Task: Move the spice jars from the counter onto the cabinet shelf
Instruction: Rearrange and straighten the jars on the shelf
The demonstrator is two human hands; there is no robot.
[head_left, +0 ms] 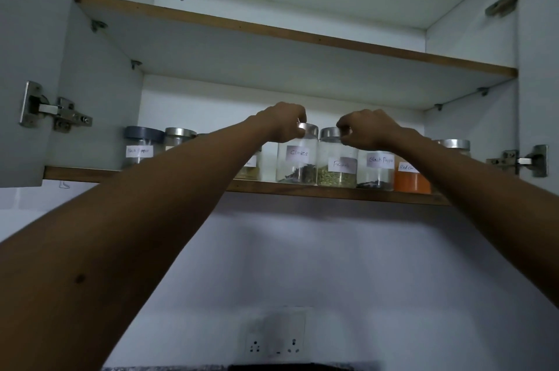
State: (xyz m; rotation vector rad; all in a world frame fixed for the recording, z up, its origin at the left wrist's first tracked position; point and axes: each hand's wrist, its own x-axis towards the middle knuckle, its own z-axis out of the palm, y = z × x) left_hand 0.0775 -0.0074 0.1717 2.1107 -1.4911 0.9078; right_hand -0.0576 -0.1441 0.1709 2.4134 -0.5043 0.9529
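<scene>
Left hand [281, 124] gripping the lid of the cloves jar [298, 165], right hand [369, 131] pinching the lid of the fennel jar [337, 172], both upright side by side on the lower cabinet shelf [302, 190]

You are holding both arms raised and nearly straight, forearms converging toward the middle. Your left hand [282, 122] is curling its fingers down over the lid of the Cloves jar [298, 159], knuckles up. Your right hand [367, 130] is pinching the lid rim of the green-seed jar [335, 177], wrist slightly bent.
</scene>
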